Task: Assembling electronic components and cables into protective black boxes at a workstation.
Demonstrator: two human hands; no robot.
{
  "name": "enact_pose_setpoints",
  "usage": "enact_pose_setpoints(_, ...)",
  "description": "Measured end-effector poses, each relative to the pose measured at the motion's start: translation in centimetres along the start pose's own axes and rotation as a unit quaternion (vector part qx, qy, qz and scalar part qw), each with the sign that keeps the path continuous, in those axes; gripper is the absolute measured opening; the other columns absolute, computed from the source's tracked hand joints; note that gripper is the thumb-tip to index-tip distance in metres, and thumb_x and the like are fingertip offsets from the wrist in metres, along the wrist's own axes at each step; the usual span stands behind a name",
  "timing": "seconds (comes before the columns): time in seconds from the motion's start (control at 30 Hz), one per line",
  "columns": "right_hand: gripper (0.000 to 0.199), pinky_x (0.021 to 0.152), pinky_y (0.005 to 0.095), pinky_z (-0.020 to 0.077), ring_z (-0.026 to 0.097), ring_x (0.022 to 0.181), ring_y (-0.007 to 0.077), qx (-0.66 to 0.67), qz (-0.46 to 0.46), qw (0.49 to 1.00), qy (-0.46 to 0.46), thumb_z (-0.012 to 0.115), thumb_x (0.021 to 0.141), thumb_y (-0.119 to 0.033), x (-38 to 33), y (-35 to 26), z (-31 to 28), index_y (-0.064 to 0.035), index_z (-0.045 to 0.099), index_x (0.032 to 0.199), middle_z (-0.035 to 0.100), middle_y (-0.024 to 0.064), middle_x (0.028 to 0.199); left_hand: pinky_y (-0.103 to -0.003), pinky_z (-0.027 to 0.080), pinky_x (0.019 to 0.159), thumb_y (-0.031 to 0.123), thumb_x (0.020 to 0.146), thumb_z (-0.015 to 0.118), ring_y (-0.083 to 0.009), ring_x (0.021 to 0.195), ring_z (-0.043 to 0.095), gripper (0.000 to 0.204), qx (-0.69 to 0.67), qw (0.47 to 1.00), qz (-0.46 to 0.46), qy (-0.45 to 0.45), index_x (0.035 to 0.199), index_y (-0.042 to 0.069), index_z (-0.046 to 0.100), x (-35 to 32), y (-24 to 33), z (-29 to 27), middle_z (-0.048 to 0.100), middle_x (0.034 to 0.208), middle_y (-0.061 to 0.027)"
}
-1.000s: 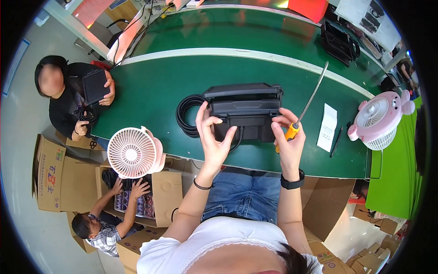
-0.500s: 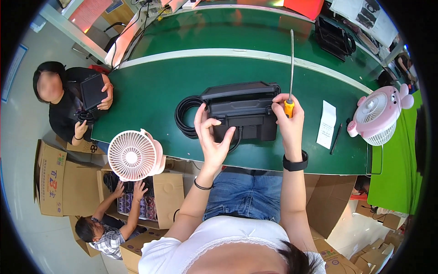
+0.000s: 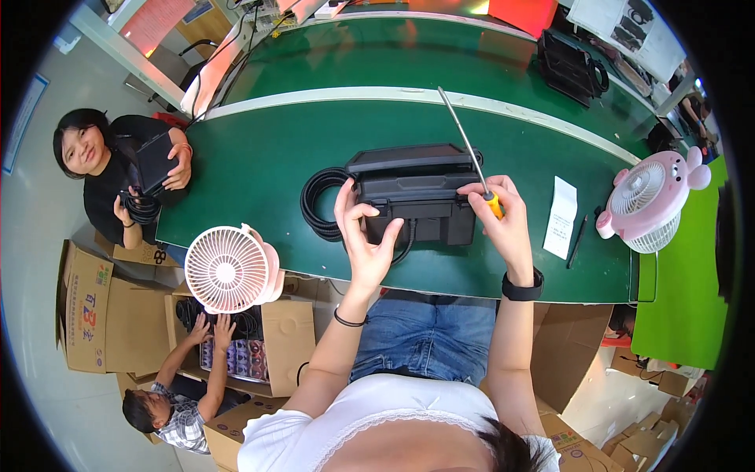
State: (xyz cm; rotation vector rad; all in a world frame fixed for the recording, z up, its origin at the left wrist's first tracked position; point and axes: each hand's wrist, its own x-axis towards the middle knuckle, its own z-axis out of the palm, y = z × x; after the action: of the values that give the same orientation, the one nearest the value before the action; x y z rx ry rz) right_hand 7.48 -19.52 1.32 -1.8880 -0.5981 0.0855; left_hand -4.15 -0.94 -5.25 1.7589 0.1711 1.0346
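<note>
A black plastic case (image 3: 413,186) lies on the green table in front of me, its lid tilted up at the back. Beside its left end is a coil of black corrugated hose (image 3: 309,206). My left hand (image 3: 363,240) grips the case's left end, thumb and fingers curved against the near side. In my right hand (image 3: 507,220) is a screwdriver (image 3: 462,130) with a yellow handle, its shaft pointing up and away to the left. The fingertips of that hand touch the case's right end.
A pale pink fan (image 3: 226,269) stands at the near left edge, another pink fan (image 3: 641,189) at the right. A paper slip (image 3: 560,219) and black pen (image 3: 578,240) lie between. One co-worker (image 3: 126,177) holds a black box; another (image 3: 177,409) reaches into a carton.
My right hand has turned, so the screwdriver's tip has swung left and lower. Its fingertips have shifted left along the case. My left hand stays in place.
</note>
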Motion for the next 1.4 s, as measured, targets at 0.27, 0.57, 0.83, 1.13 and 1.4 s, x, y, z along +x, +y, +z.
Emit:
enact_pose_setpoints(0.27,0.021,0.092,0.0342,0.045,0.045,0.133,0.0281,0.146,0.016,0.988,0.039,0.07,0.085,-0.017,-1.3,2.7,2.0,-0.0101,0.074,0.104,0.06,0.014,0.127,-0.048,0.03,0.115,0.002,0.08,0.075,-0.0367,0.142,0.028,0.039,-0.013,1.0,0.006,-0.022,0.106,0.009,0.047,1.3,-0.6,-0.6,0.022,0.152,-0.0146)
enact_pose_setpoints(0.57,0.028,0.105,0.0365,0.0388,0.054,0.126,0.0275,0.108,0.044,0.991,0.06,0.073,0.085,-0.02,1.3,3.2,2.6,-0.0087,0.073,0.111,0.066,0.0129,0.123,-0.039,0.019,0.117,0.016,0.094,0.057,-0.0271,0.139,0.027,0.06,-0.178,0.97,-0.156,-0.049,0.147,0.01,0.03,5.0,-0.2,0.1,0.029,0.15,-0.0129)
enact_pose_setpoints(0.83,0.038,0.094,0.0271,0.0451,0.06,0.104,0.0139,0.174,0.07,0.98,0.069,0.072,0.088,-0.027,4.2,4.7,3.7,-0.0112,0.067,0.122,0.067,0.0051,0.112,-0.036,0.022,0.115,0.029,0.094,0.056,-0.0251,0.137,0.03,0.064,-0.175,0.949,-0.254,-0.066,0.149,0.009,0.03,8.0,-1.9,1.5,0.032,0.146,-0.0122)
enact_pose_setpoints(1.13,0.047,0.103,0.0313,0.042,0.057,0.116,0.0195,0.204,0.058,0.975,0.069,0.075,0.085,-0.023,4.2,4.5,3.6,-0.0119,0.063,0.128,0.061,0.0106,0.125,-0.033,0.03,0.112,0.009,0.091,0.058,-0.0233,0.133,0.039,0.062,-0.218,0.948,-0.23,-0.038,0.149,0.006,0.034,7.3,-2.3,1.3,0.039,0.144,-0.0128)
enact_pose_setpoints(1.4,0.059,0.111,0.0342,0.0331,0.047,0.133,0.0236,0.244,0.052,0.967,0.058,0.075,0.085,-0.018,4.6,5.8,4.2,-0.0069,0.052,0.138,0.054,0.0149,0.138,-0.035,0.026,0.114,0.003,0.092,0.058,-0.0266,0.138,0.035,0.069,-0.218,0.95,-0.22,-0.031,0.151,0.009,0.026,7.3,-3.2,1.1,0.035,0.148,-0.0175)
